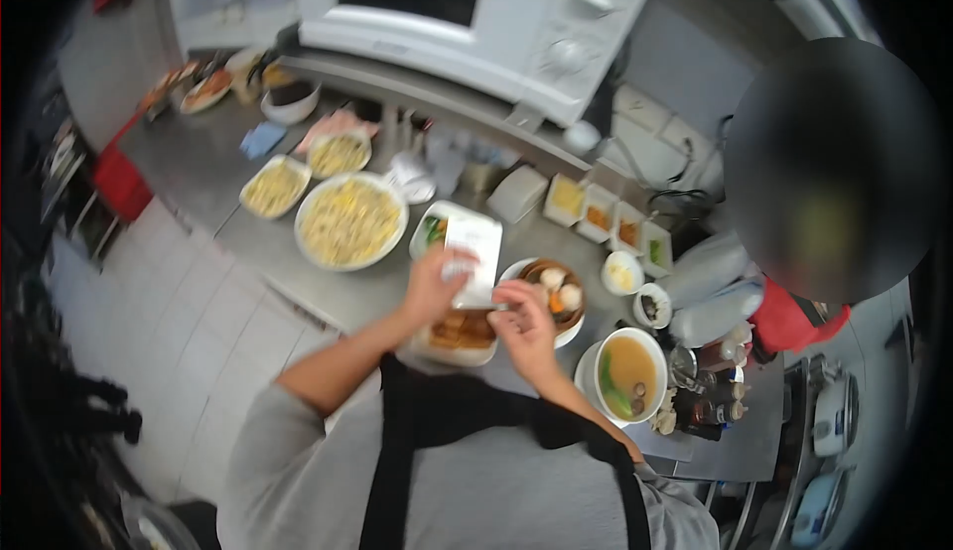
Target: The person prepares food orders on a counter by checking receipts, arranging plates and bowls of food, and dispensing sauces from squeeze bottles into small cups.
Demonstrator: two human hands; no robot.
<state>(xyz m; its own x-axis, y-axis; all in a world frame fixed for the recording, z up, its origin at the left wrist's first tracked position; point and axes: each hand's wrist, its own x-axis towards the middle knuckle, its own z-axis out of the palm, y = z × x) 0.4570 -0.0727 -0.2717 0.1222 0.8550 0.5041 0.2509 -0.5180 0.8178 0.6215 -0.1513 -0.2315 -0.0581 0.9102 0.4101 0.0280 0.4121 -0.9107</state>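
Note:
Over the food trays, a white paper slip (476, 247) with faint print is pinched in my left hand (437, 284) by its left side. Close to the slip's lower right corner is my right hand (526, 327), its fingers loosely bent and the thumb apart from them. Whether those fingertips touch the paper is hard to tell. The slip partly covers a white dish with greens (434, 230). Below the hands, a tray of browned food pieces (462, 334) sits near my apron. A round brown basket of dumplings (558, 297) stands just beyond my right hand.
Bowls of noodles (352, 220) stand on the left of the steel counter (288, 272). To the right are a soup bowl (629, 376), small topping containers (598, 214) and bottles (720, 351). A microwave (476, 24) sits on a shelf above. Dark round blur hides the upper right.

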